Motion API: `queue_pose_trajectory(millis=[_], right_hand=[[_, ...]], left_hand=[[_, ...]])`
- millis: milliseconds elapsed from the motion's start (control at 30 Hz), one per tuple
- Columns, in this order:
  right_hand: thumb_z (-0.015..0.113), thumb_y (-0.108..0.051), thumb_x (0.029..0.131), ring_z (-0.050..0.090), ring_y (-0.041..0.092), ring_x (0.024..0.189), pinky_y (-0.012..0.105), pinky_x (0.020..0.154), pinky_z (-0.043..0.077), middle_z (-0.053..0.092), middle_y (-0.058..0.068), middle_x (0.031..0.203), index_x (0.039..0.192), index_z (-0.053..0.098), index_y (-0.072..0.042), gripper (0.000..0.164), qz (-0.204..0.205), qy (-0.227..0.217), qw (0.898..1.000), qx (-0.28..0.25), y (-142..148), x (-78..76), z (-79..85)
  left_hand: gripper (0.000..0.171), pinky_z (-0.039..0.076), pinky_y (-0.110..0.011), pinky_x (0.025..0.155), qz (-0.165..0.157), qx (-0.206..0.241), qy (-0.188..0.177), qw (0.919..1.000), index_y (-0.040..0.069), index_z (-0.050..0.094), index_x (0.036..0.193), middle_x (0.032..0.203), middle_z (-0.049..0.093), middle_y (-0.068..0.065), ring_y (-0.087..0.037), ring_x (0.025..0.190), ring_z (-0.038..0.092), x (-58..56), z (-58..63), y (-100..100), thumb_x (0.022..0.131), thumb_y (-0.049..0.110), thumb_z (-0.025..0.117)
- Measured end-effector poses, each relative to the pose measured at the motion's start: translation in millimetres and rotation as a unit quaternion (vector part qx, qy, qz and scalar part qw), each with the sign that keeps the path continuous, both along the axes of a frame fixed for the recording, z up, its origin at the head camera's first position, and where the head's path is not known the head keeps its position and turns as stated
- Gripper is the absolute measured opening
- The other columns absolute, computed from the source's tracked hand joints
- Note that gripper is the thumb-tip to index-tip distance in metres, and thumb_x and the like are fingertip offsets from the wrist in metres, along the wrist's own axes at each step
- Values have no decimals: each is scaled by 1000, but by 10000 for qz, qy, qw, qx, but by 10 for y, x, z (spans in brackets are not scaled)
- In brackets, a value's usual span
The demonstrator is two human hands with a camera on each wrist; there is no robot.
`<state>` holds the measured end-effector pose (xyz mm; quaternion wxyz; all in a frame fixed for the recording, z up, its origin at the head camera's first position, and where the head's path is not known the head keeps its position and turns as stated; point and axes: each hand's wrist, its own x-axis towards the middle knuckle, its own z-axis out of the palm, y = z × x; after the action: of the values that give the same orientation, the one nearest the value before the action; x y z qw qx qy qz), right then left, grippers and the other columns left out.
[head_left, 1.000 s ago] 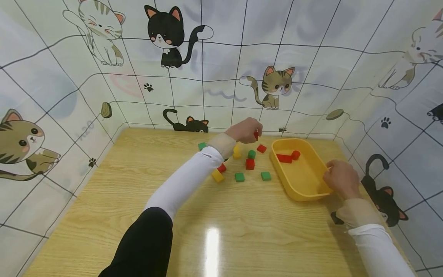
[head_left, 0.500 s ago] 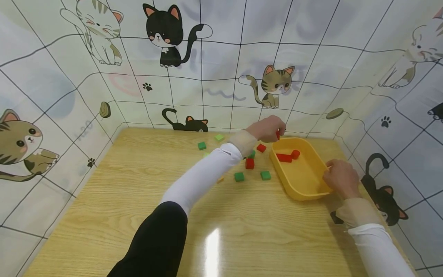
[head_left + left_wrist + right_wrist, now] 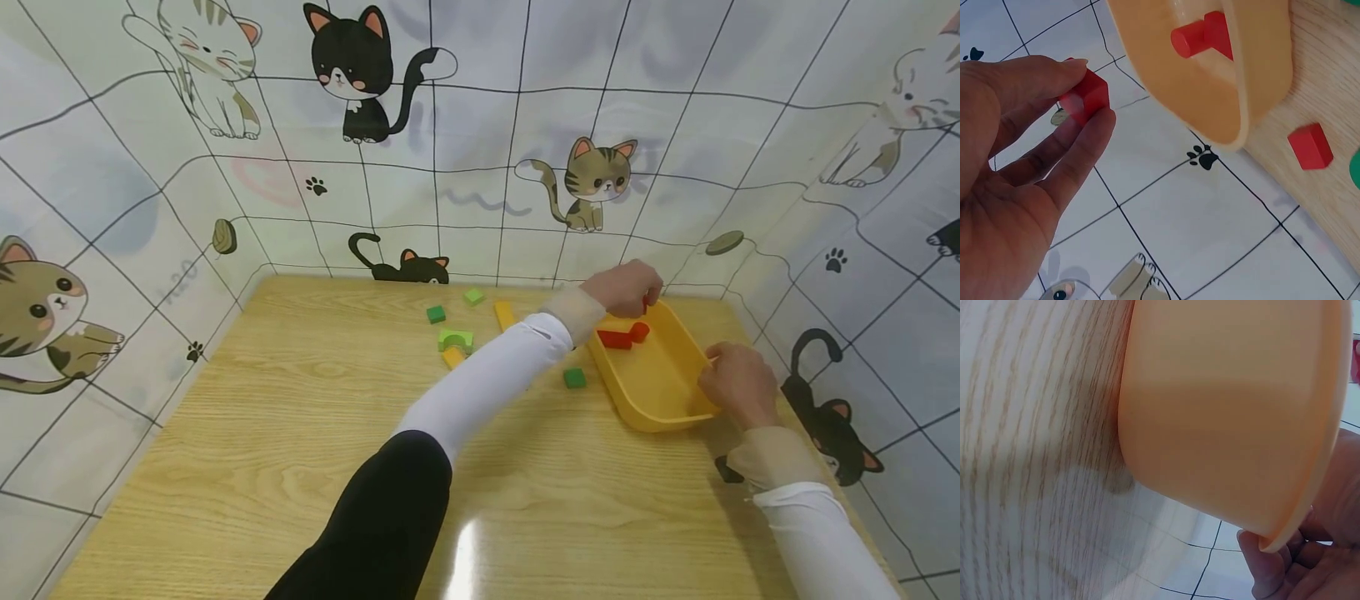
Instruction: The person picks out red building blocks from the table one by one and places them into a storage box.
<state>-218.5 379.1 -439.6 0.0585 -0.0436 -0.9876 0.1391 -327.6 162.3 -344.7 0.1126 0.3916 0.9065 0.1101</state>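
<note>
**Head view: small red faceted block [image 3: 1092, 95] held in the left hand [image 3: 622, 289] at the far end of the yellow plastic tray [image 3: 656, 392]**

Left hand: thumb and fingertips pinch the block in a narrow grip, near the far edge of the tabletop [image 3: 300, 433], toward its right corner.

Governing relation: in the head view the block lines up with the tray's far end, and most of the tray's interior lies from it toward the near edge. The left wrist view shows the block apart from the tray wall; whether it is squarely above the interior cannot be determined. The tray's long axis runs from far edge toward near edge, slanting slightly right. The block's own long axis cannot be told. The left hand is nearer the tray's far end.

Right hand [image 3: 742, 387]: digits curled on the tray's right rim, toward the near end; the right wrist view agrees.

Contents: red rectangular block [image 3: 615, 339] and red cylinder [image 3: 639, 332], apparently touching, by the left wall.

Tabletop, left of tray: green square block [image 3: 574, 378] near the wall; light-green arch block [image 3: 455, 340] well apart. The left wrist view also records a second red block [image 3: 1310, 147] near the tray.
</note>
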Motion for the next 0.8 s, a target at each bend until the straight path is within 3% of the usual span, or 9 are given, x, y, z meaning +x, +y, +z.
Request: queue_pose_trajectory(millis=[300, 533, 800], right_hand=[[57, -11, 82, 64, 47, 84, 52, 61, 50, 69, 32, 108, 115, 66, 10, 40, 24, 76, 10000, 38, 28, -11, -9], [56, -11, 81, 65, 50, 86, 55, 62, 51, 70, 31, 106, 111, 69, 8, 37, 65, 326, 9994, 54, 9, 7, -25], [55, -11, 83, 64, 54, 91, 59, 67, 51, 69, 33, 108, 112, 68, 9, 38, 91, 326, 9994, 71, -8, 23, 5]], left_hand=[[20, 48, -17, 83, 162, -205, -162, 9995, 17, 68, 118, 114, 62, 5, -10, 96, 54, 59, -129, 354, 100, 11, 62], [11, 44, -17, 75, -152, -451, 467, 9978, 17, 66, 100, 102, 63, 7, -6, 87, 53, 86, -287, 566, 96, 9, 59], [18, 46, -20, 76, -9, -857, 655, 9942, 21, 56, 85, 95, 61, 8, -8, 84, 51, 111, -452, 758, 101, 13, 54]])
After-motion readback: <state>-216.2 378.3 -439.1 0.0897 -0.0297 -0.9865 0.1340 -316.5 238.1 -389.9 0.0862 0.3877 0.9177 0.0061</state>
